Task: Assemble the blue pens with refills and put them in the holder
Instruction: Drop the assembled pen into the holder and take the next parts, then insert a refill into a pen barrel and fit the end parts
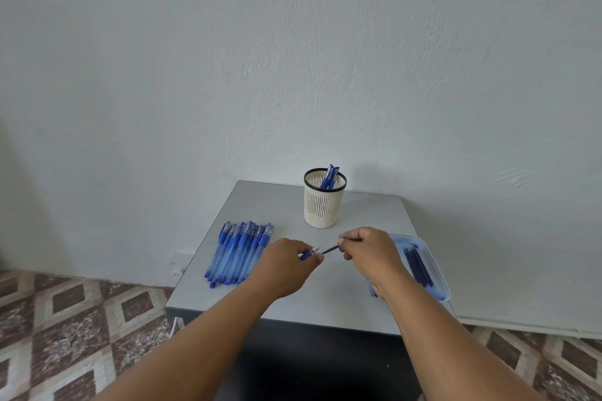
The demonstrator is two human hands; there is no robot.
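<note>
Centre frame, above bare table [293,303]: left hand [288,265] pinches blue pen tip piece [308,254], right hand [371,251] grips refill [329,249], the two parts nearly meeting. Pens [239,252] lie near left edge, tray [438,273] w/ refills overhangs right edge, holder [324,202] by back edge.

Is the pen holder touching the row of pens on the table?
Apart. The head view shows bare table between the holder and the row of pens.

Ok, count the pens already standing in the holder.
2 pens show above the rim of the holder, leaning against its right side at the back of the table. Others may be hidden lower inside.
</note>
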